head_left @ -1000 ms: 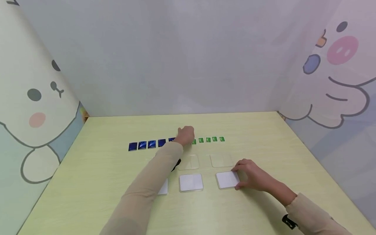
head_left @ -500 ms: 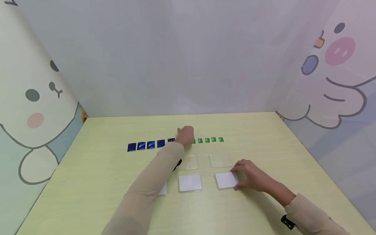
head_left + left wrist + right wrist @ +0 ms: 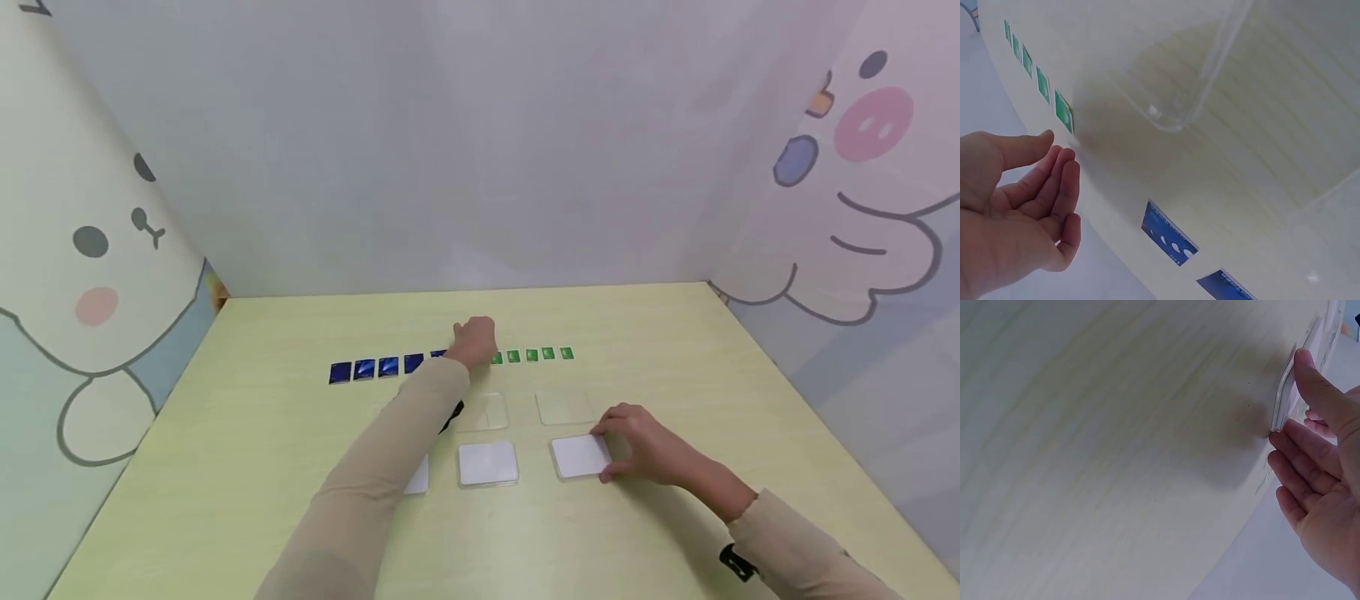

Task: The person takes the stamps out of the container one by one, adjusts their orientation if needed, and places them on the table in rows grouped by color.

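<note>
In the head view my left hand (image 3: 474, 343) lies far forward, between a row of blue cards (image 3: 363, 368) and a row of small green cards (image 3: 532, 355). The left wrist view shows its fingers loosely bent, the thumb (image 3: 1032, 150) close to the fingertips and nothing visible between them. The nearest green card (image 3: 1064, 112) is just beyond the thumb tip. My right hand (image 3: 648, 450) grips a flat clear case (image 3: 579, 457) with a white top by its right end. Thumb and fingers are at opposite edges of that case (image 3: 1282, 394) in the right wrist view.
A second white-topped case (image 3: 487, 464) lies at the middle front; another (image 3: 418, 478) is partly hidden by the left sleeve (image 3: 367, 483). Behind them lie clear plastic lids (image 3: 564, 407). A pale wall (image 3: 465, 167) stands at the table's (image 3: 637, 325) far edge.
</note>
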A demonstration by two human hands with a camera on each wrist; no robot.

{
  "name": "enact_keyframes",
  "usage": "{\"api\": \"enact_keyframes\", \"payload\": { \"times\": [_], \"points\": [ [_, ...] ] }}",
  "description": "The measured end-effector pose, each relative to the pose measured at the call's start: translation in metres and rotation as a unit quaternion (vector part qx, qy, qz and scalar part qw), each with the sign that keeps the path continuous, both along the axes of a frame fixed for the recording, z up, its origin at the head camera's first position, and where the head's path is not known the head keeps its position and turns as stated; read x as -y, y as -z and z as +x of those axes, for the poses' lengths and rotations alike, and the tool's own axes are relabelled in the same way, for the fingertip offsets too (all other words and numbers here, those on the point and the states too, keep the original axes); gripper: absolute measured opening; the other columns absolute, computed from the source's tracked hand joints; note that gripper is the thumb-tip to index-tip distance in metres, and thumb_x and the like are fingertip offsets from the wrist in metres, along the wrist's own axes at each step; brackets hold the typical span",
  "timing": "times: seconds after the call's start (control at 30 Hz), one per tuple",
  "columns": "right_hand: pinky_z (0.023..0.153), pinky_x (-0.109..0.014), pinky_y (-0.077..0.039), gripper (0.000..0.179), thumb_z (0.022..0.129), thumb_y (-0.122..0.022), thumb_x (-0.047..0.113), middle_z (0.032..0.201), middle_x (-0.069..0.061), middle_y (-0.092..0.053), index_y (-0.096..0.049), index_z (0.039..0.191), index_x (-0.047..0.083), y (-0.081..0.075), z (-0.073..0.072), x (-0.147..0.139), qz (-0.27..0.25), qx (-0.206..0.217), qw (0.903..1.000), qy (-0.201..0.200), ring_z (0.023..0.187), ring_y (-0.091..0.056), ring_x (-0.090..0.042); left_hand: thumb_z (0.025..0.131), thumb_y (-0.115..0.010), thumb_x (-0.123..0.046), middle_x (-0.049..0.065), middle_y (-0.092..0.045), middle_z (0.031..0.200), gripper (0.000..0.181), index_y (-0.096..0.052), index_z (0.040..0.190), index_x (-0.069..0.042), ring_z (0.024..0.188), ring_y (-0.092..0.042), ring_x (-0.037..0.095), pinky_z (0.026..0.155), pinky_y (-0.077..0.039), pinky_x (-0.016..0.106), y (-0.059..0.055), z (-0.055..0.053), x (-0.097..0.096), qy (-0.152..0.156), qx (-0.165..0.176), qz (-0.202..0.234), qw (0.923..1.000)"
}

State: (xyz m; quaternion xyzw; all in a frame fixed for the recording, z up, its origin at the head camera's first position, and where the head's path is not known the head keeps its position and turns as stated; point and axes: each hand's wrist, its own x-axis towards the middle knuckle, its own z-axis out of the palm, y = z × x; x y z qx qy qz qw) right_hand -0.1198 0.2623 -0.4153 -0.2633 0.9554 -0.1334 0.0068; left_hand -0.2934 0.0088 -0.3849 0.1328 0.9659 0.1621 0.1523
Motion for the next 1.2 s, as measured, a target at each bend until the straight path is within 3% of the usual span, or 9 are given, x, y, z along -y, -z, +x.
{"api": "enact_keyframes", "payload": {
  "times": [0.13,0.27,0.4,0.53,0.63,0.77,0.9,1.2],
  "points": [
    [0.086,-0.041,-0.048,0.052,0.062,-0.089,0.037,0.1,0.003,-0.067,-0.071,0.103,0.009,0.0,-0.004,-0.001,0.001,0.003,1.0,0.0,0.093,-0.057,-0.015,0.092,-0.054,-0.004,0.008,-0.063,0.1,0.014,-0.06,0.104,-0.004,0.098,-0.054,0.022,0.115,-0.025,0.051,-0.003,-0.002,0.004,0.003,0.005,0.002,1.0],
    [0.086,-0.041,-0.048,0.054,0.062,-0.089,0.037,0.101,0.003,-0.067,-0.07,0.105,0.009,0.002,-0.007,-0.003,0.0,-0.008,0.9999,-0.006,0.094,-0.058,-0.015,0.091,-0.057,-0.01,0.003,-0.053,0.084,0.004,-0.057,0.091,-0.006,0.085,-0.048,0.02,0.114,-0.026,0.049,-0.006,-0.002,0.009,-0.007,0.01,0.008,0.9999],
    [0.088,-0.044,-0.048,0.062,0.061,-0.089,0.039,0.104,0.001,-0.068,-0.068,0.11,0.009,0.003,-0.008,-0.006,0.007,-0.033,0.9994,-0.008,0.097,-0.059,-0.018,0.092,-0.059,-0.02,0.0,-0.047,0.075,0.017,-0.051,0.08,-0.01,0.078,-0.046,0.018,0.114,-0.025,0.048,-0.01,0.003,0.014,-0.014,0.025,0.027,0.9992],
    [0.089,-0.047,-0.049,0.068,0.061,-0.088,0.04,0.109,-0.002,-0.068,-0.066,0.116,0.008,0.005,-0.009,-0.007,0.005,-0.063,0.998,0.002,0.101,-0.061,-0.022,0.094,-0.059,-0.029,-0.001,-0.046,0.071,0.025,-0.051,0.077,-0.011,0.075,-0.045,0.017,0.115,-0.025,0.049,-0.014,0.012,0.019,-0.004,0.02,0.016,0.9997],
    [0.09,-0.047,-0.05,0.067,0.065,-0.086,0.039,0.113,-0.005,-0.067,-0.064,0.119,0.007,0.005,-0.013,-0.005,-0.002,-0.076,0.997,0.013,0.104,-0.061,-0.024,0.095,-0.058,-0.034,0.001,-0.058,0.079,0.026,-0.06,0.087,-0.009,0.079,-0.05,0.017,0.115,-0.025,0.049,-0.018,0.022,0.027,0.003,0.004,-0.008,1.0],
    [0.091,-0.049,-0.049,0.061,0.071,-0.083,0.035,0.115,-0.009,-0.066,-0.063,0.12,0.005,0.004,-0.014,-0.003,-0.015,-0.078,0.9958,0.045,0.107,-0.061,-0.029,0.095,-0.057,-0.037,0.006,-0.067,0.108,0.036,-0.061,0.113,-0.006,0.094,-0.057,0.02,0.111,-0.029,0.048,-0.021,0.034,0.037,0.012,-0.013,-0.027,0.9995],
    [0.091,-0.051,-0.049,0.054,0.075,-0.081,0.031,0.113,-0.011,-0.067,-0.064,0.118,0.004,0.004,-0.016,0.0,-0.029,-0.092,0.9932,0.064,0.106,-0.061,-0.032,0.094,-0.058,-0.039,0.009,-0.065,0.121,0.046,-0.057,0.126,-0.005,0.107,-0.059,0.025,0.105,-0.033,0.046,-0.022,0.044,0.049,0.011,-0.037,-0.033,0.9987],
    [0.092,-0.054,-0.047,0.053,0.081,-0.076,0.029,0.12,-0.017,-0.064,-0.059,0.123,0.0,0.001,-0.024,0.013,-0.056,-0.104,0.9887,0.092,0.111,-0.06,-0.038,0.096,-0.055,-0.042,0.015,-0.055,0.137,0.056,-0.05,0.135,-0.004,0.129,-0.048,0.034,0.109,-0.03,0.051,-0.029,0.07,0.084,-0.006,-0.076,-0.012,0.997]
  ]
}}
